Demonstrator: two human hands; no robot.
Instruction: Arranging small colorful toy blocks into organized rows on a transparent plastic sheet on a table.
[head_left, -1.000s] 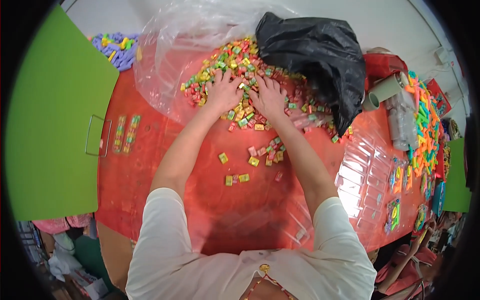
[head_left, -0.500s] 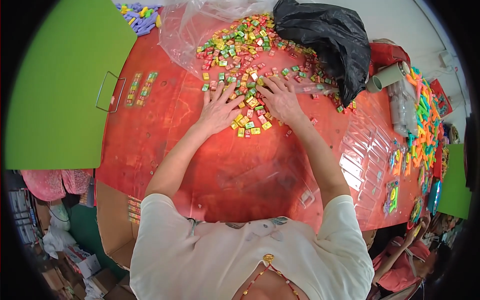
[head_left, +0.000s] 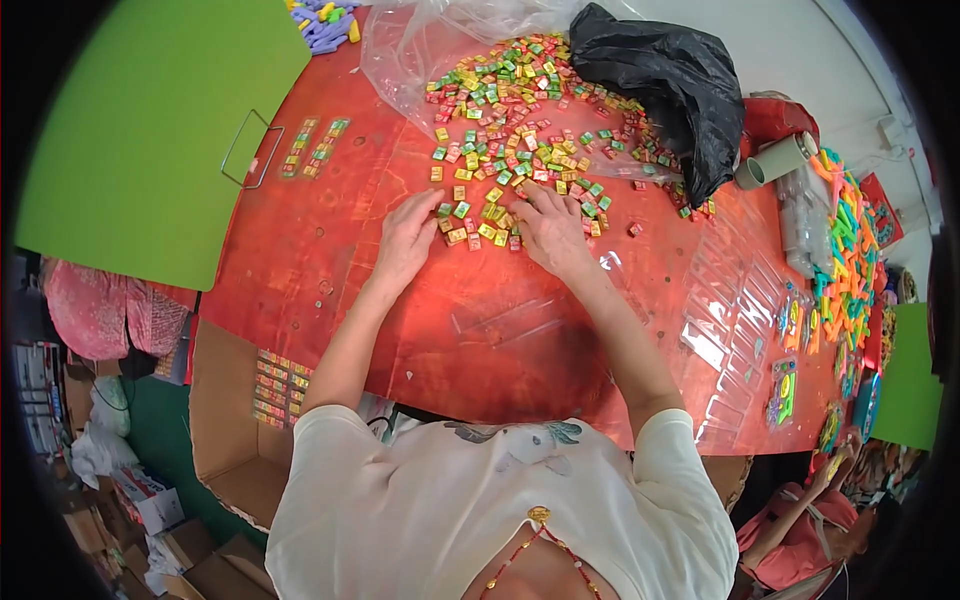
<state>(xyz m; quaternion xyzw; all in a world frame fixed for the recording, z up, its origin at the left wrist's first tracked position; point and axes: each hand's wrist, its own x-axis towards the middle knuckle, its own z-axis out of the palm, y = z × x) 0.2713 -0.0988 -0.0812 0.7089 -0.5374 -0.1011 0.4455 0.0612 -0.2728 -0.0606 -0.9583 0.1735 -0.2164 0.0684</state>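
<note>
Small wrapped blocks point(head_left: 493, 211) in yellow, green and red, looking like little candy packs, lie loose between my hands on the red table point(head_left: 480, 370). My left hand point(head_left: 405, 238) rests at the left edge of this cluster, fingers extended close together, fingertips beside a few blocks. On the other side my right hand point(head_left: 553, 235) lies with its fingers apart and bent downward, touching blocks at the cluster's right. Neither hand visibly grips a block. Beyond my fingertips the loose blocks run back into a larger heap point(head_left: 510, 75) on clear plastic sheeting point(head_left: 400, 65).
A black plastic bag point(head_left: 665, 75) lies right of the heap. Clear plastic trays point(head_left: 720, 330) sit on the right, near colourful plastic pieces point(head_left: 850, 240). Filled strips point(head_left: 325, 148) lie at left by a green board point(head_left: 150, 140). An open cardboard box point(head_left: 225, 420) holds more strips. Another person point(head_left: 800, 530) is at lower right.
Both hands have drawn nearer to me, and my left hand's spread fingers have come together. The blocks between them sit in a tighter cluster. The whole view has shifted slightly.
</note>
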